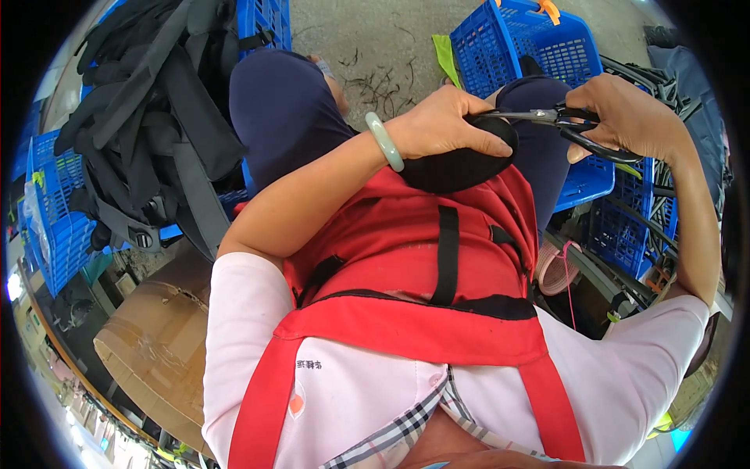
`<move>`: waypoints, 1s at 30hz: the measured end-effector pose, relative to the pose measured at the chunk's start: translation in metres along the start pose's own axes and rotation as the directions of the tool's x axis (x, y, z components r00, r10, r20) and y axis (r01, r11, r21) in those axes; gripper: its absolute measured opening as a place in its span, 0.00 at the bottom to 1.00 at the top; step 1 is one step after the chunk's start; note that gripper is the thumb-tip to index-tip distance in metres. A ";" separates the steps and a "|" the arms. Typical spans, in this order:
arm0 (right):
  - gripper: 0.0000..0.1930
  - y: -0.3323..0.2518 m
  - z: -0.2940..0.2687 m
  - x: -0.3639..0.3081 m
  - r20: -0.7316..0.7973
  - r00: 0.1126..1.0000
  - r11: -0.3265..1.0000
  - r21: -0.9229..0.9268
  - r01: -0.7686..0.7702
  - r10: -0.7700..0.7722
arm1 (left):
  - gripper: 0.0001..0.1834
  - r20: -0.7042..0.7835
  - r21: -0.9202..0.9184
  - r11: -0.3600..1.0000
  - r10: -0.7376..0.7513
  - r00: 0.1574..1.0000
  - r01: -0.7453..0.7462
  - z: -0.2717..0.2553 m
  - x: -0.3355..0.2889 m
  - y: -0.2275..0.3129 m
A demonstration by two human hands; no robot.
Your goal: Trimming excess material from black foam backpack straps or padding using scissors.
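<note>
My left hand [444,125], a pale green bangle [384,142] on its wrist, pinches a black rounded fabric piece [445,170] over my lap. In my right hand [631,117] is a pair of scissors [547,116] with black handles, my fingers through and around the loops. The blades point left and their tips reach the upper edge of the black piece, close to my left fingers. How far the blades are parted is hard to see. Part of the black piece is hidden under my left hand.
A heap of black and grey straps [156,117] lies over blue crates at the left. Another blue crate [488,55] stands beyond my right hand, with dark tubing or strips [664,86] beside it. A cardboard box [160,344] sits by my left elbow. Black scraps [383,87] litter the floor.
</note>
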State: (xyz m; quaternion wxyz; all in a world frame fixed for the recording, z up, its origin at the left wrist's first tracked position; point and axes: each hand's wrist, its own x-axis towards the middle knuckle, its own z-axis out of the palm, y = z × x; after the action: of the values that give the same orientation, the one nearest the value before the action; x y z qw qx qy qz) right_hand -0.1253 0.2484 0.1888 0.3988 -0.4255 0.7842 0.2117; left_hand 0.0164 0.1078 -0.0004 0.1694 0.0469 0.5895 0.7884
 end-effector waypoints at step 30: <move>0.22 -0.068 0.101 0.113 -0.622 0.758 0.204 0.782 0.589 0.197 | 0.11 -0.566 -0.372 0.772 0.252 0.785 -0.516 -0.076 -0.022 0.042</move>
State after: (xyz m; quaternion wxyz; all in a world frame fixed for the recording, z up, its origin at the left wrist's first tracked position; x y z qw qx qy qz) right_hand -0.0600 0.2230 0.0387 0.3230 -0.2318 0.7533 -0.5239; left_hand 0.0074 0.0204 0.0194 -0.1487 -0.0748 0.3596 0.9181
